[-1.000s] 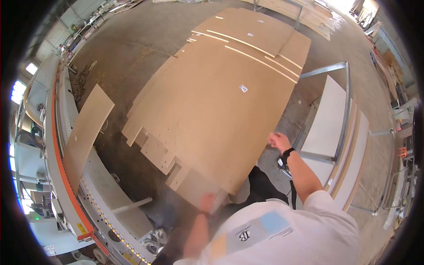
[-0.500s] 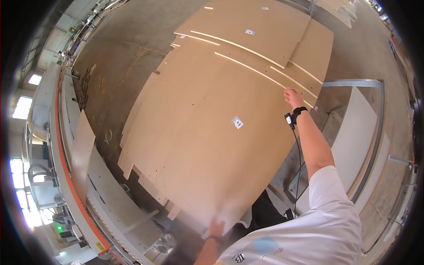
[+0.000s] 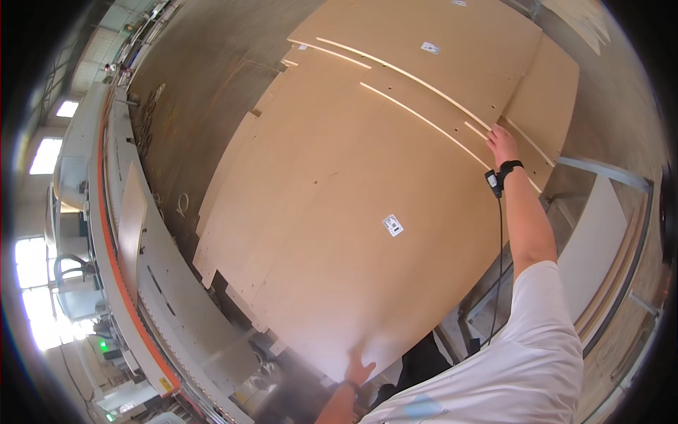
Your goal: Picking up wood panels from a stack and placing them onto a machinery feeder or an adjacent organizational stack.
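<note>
A large brown panel (image 3: 318, 233) with a small white label (image 3: 393, 225) and pale straight grooves lies in front of me on a stack. Across its far end rests another upper brown panel (image 3: 424, 25). My right hand (image 3: 502, 146), with a black wristband and a cabled device, is at that upper panel's near right corner, its fingers bent against the corner; the fingertips are partly hidden. Down at the near end of the large panel, my left hand (image 3: 359, 369) lies against the surface, thumb spread away from the fingers. Glare washes out its fingertips.
To the left runs a long machine bed (image 3: 173, 311) with an orange rail (image 3: 131, 318) and a pale board (image 3: 132, 230) standing on it. A metal frame (image 3: 600, 167) and white panels (image 3: 600, 247) stand at right. A loose ring (image 3: 183, 203) lies on the floor.
My right hand has moved away from me, over the grooves to the upper panel's corner. The left hand stays at the near end, its thumb now spread. The whole view has shifted.
</note>
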`<state>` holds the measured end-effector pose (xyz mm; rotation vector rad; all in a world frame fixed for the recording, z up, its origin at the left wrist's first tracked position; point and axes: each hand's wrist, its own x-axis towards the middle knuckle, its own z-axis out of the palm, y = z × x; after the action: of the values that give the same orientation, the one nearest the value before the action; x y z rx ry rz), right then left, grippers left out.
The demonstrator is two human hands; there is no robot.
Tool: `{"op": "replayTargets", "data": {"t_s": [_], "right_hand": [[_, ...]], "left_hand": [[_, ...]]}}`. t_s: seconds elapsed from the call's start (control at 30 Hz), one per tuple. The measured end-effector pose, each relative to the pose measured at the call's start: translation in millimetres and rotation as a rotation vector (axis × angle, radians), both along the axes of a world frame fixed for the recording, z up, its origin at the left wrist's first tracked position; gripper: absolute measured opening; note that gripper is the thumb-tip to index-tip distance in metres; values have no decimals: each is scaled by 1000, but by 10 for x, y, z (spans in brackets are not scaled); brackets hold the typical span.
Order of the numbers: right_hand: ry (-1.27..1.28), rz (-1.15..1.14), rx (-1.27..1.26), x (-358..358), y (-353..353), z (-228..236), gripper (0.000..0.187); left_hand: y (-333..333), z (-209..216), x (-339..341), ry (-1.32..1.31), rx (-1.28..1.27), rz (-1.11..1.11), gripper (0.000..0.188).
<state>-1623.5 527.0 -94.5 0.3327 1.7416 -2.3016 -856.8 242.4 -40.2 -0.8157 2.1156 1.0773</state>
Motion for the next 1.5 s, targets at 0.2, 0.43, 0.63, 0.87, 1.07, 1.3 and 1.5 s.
{"op": "replayTargets", "data": {"t_s": [0.2, 0.43, 0.63, 0.87, 1.07, 1.3, 1.5], "right_hand": [[-232, -230, -71, -308, -126, -119, 37], [-236, -85, -16, 268, -281, -67, 19], [-466, -6, -252, 1682, -324, 306, 13], [-218, -137, -231, 2472, -462, 1023, 43], [-102, 75, -492, 2504, -554, 1689, 26], [-210, 149, -525, 3705, -513, 2236, 25], [-354, 354, -444, 5046, -584, 2546, 33]], "left_hand": [[2, 7, -102, -14, 37, 154, 83], [16, -49, -146, -85, -92, 175, 74], [-41, -129, -119, -106, -70, 168, 84], [-64, -60, -98, -81, -77, 219, 71], [-49, 39, 111, 38, -143, 135, 59], [-111, 741, -255, 389, 490, 807, 38], [-500, 1816, -415, 799, 738, 968, 49]]}}
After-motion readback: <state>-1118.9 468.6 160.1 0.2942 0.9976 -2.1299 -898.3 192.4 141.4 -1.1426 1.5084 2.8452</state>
